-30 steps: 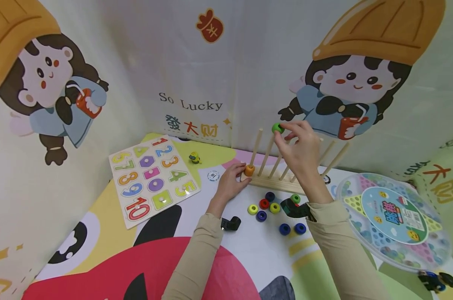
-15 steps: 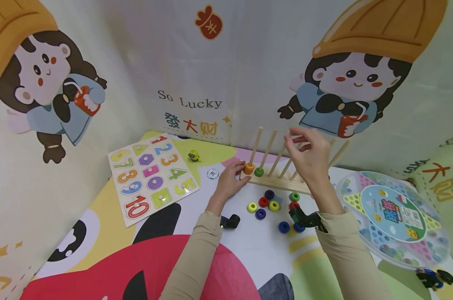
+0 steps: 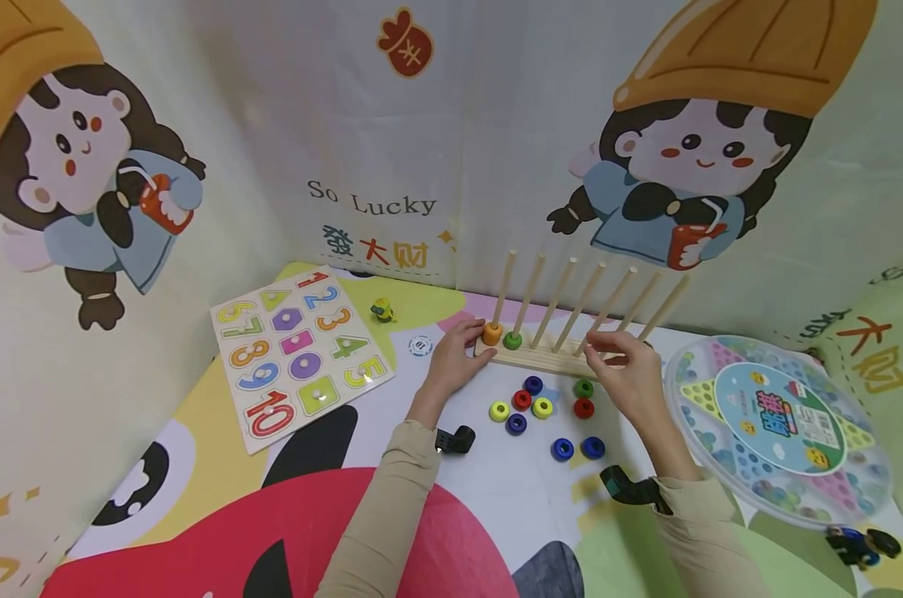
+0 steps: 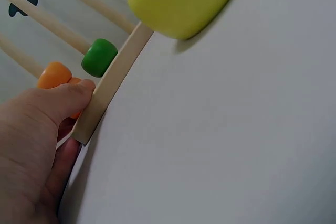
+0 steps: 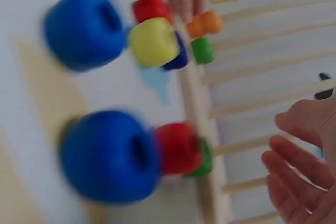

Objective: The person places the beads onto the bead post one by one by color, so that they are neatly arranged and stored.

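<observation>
My left hand grips the left end of a wooden peg rack, thumb on the base in the left wrist view. Orange beads sit on the rack's first peg. A green bead is at the foot of the second peg; the other pegs look bare. My right hand, fingers loosely bent and holding nothing, is in front of the right-hand pegs. Loose beads lie before the rack: a green one, a red one, a yellow one, a blue one and several more.
A number puzzle board lies on the left, with a small yellow toy figure beyond it. To the right is a round, clear game case of marbles. A dark toy figure lies by the right edge.
The green bead, first pinched by my right hand atop the second peg, has dropped to its foot. My right hand has let go and moved right and down. My left hand keeps its place.
</observation>
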A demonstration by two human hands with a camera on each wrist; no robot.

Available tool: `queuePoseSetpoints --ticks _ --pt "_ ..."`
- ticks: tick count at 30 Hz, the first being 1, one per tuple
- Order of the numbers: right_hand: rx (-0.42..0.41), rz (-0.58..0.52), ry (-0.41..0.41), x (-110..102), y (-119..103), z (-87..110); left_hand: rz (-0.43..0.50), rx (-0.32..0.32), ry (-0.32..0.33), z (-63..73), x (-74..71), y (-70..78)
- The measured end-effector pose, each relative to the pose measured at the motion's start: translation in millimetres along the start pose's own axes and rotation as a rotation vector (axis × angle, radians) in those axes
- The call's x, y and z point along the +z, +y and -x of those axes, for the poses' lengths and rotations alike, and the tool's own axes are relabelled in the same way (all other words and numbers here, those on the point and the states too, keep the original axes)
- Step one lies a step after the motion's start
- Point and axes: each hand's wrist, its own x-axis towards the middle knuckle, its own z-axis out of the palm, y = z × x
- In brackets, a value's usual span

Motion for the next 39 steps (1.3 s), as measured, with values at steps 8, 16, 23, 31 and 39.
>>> queuePoseSetpoints --ticks 8,16,23,31,39 --pt "0.146 0.054 -0.210 2 31 24.6 0.015 0.000 0.011 1.7 -0.7 -1.6" --pt "0.171 -0.008 -0.331 1 38 29.3 0.015 -0.006 0.015 2.0 -0.8 -2.3" --pt "0.136 -0.040 -0.377 2 40 32.6 0.023 -0.014 0.003 2.5 -0.3 -1.8" --pt "0.131 -0.034 -0.365 4 40 31.9 0.014 -0.019 0.000 2.3 -0.5 0.6" --pt "0.172 -0.031 -0.338 4 28 23.8 0.025 -0.021 -0.008 1.1 -1.0 2.7"
